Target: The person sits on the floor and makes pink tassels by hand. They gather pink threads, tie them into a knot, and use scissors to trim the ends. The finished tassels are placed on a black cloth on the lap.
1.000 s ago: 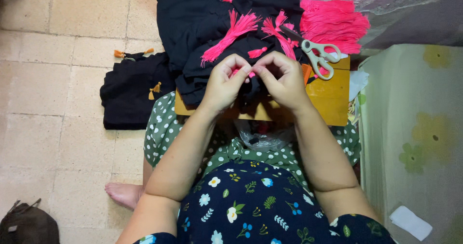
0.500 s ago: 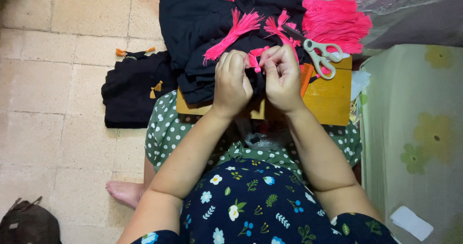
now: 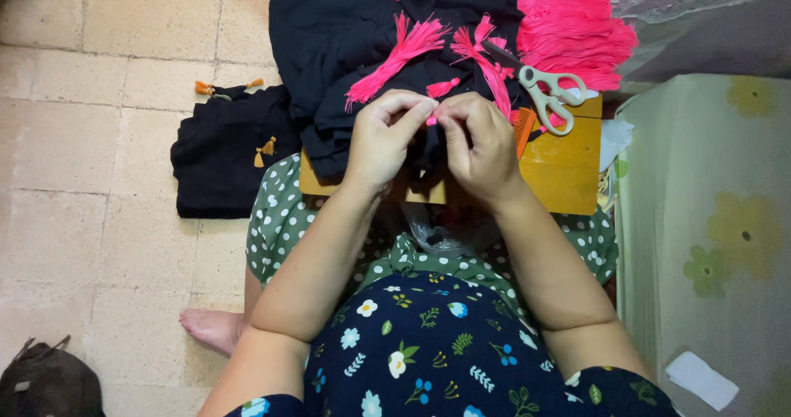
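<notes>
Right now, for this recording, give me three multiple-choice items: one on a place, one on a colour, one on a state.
1. Where do the scissors lie?
A. on the floor tiles
B. on the board's far right, beside the pink thread bundle
C. in a hand

2. What colour are the tassels on the folded cloth on the floor?
A. orange
B. green
C. white

3. What are the left hand and right hand doing?
A. resting apart
B. cutting
C. both pinching a pink tassel

Answers: B, they rest by the bundle; A, orange shows against black; C, fingertips meet on it.
</notes>
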